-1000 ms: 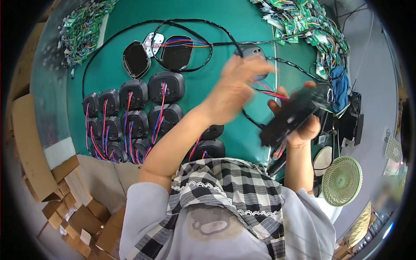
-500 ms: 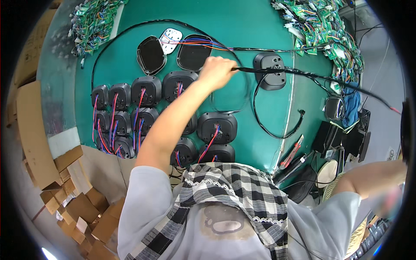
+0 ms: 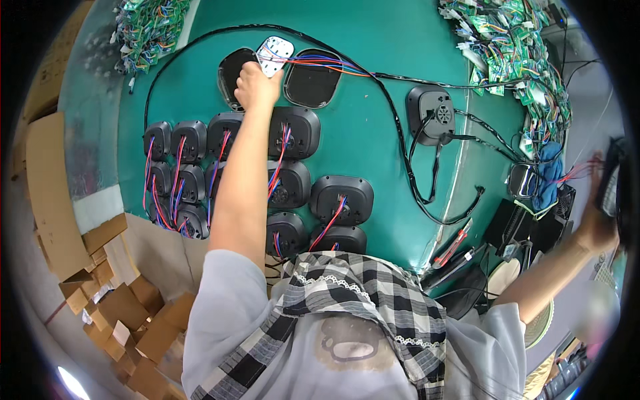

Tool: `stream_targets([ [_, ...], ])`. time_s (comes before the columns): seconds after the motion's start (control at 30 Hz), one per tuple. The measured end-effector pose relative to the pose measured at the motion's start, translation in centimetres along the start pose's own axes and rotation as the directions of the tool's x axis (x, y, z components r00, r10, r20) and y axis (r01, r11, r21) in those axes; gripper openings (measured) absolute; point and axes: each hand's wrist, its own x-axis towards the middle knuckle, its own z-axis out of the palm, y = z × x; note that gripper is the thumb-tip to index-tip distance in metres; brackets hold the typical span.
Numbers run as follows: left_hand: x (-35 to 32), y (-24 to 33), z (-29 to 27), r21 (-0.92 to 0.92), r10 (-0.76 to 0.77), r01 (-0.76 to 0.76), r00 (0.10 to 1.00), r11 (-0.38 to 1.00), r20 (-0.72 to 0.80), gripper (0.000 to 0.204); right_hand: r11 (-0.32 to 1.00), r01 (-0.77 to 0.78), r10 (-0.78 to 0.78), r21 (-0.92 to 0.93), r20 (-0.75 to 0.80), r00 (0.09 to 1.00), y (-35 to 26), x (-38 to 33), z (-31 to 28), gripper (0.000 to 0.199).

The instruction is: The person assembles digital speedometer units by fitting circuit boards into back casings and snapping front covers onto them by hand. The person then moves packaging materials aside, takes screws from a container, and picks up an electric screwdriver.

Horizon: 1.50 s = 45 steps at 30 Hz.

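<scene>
My left hand (image 3: 259,88) is closed at the right side of a black rounded panel (image 3: 230,73), its thumb against the lower end of a white circuit board (image 3: 277,52); what its fingers pinch is hidden. Red, blue and purple wires (image 3: 327,63) run from the board to a long black cable (image 3: 400,137). Far to the right, my right hand (image 3: 599,223) is raised beside a dark object (image 3: 611,180) at the rim. Thin red wires (image 3: 579,171) reach its fingertips; its grip is partly hidden. A second black panel (image 3: 312,79) lies right of the board.
Rows of black speaker-like housings (image 3: 341,200) with red and blue wires cover the near left. Another black housing (image 3: 430,115) sits right with cables attached. Piles of green circuit boards (image 3: 152,33) flank the far side. A red-handled cutter (image 3: 455,245) and a blue cloth (image 3: 549,175) lie right.
My left hand has let go of the black cable and moved left to the panel and white board. My right hand has risen along the right rim. The right housing has turned.
</scene>
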Motion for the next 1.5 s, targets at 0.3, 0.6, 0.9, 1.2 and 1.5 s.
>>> stream_targets([
  [0.3, -0.3, 0.4, -10.4, -0.148, 0.488, -0.527, 0.841, 0.837, -0.234, 0.019, 0.893, -0.437, 0.444, -0.108, 0.053, 0.895, 13.0, -5.4, 7.1, 0.091],
  [0.6, -12.4, 6.3, -18.8, -0.959, 0.69, 0.206, 0.665, 0.197, 0.285, 0.028, 0.592, -0.804, 0.794, 0.061, 0.13, 0.594, 18.6, -9.1, 10.1, 0.078],
  [0.9, -20.1, 3.5, -14.8, -0.882, 0.56, 0.412, 0.797, -0.228, 0.227, 0.035, 0.533, -0.78, 0.766, 0.327, 0.205, 0.61, 17.9, -14.2, 8.6, 0.078],
  [1.2, -15.8, 2.4, -21.1, -0.924, 0.042, 0.276, 0.96, -0.264, 0.275, 0.027, 0.623, -0.748, 0.778, 0.231, -0.077, 0.624, 18.7, -14.0, 10.3, 0.053],
  [1.5, -20.8, 7.7, -16.1, -0.963, 0.364, -0.076, 0.931, 0.26, 0.025, 0.047, 0.622, -0.676, 0.74, 0.395, -0.013, 0.672, 21.6, -15.7, 12.6, 0.044],
])
